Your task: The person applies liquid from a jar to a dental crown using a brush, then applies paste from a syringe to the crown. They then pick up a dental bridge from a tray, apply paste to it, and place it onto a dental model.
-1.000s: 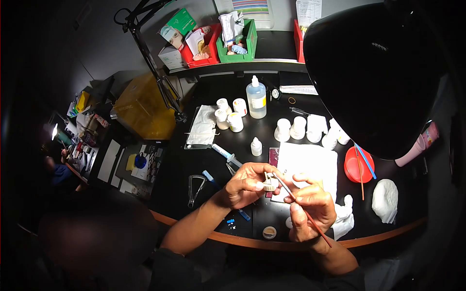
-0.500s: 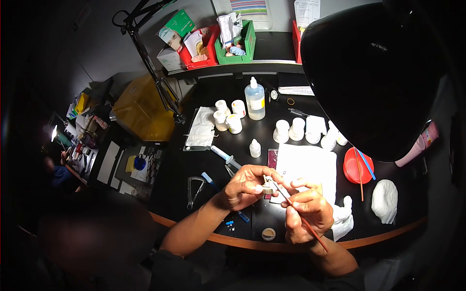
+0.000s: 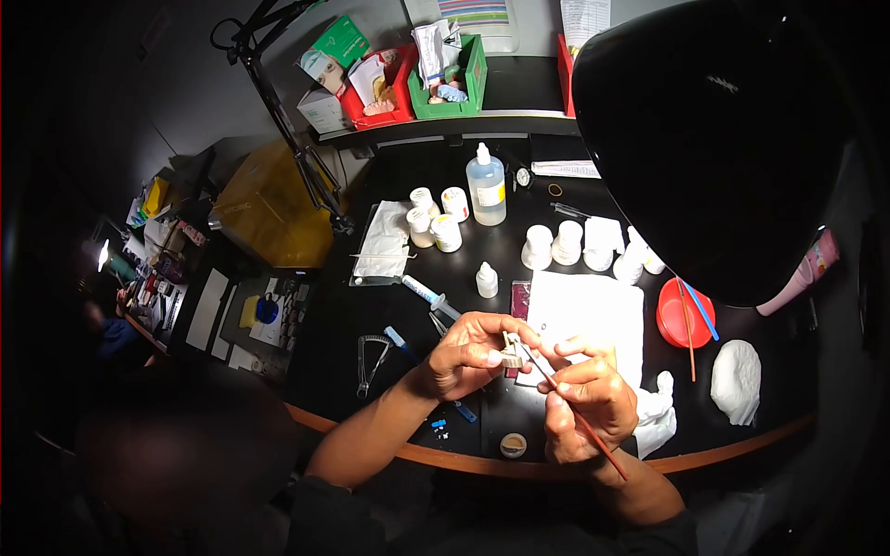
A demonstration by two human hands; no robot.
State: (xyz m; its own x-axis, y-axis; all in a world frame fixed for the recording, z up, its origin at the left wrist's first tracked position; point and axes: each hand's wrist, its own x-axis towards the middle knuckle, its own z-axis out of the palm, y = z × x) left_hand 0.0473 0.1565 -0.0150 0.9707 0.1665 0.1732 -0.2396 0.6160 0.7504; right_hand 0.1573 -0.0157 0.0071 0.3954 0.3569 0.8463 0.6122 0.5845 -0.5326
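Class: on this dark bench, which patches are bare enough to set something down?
Bare patches: between the calipers and the tissue tray, and behind the large bottle. Crowded: the white jars and the space around both hands.

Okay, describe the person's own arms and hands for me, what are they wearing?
Both hands, left and right, are bare, with no gloves; no rings or watch can be made out. The forearms are bare too. Dark sleeves are pushed up towards the elbows, at the bottom edge of the picture.
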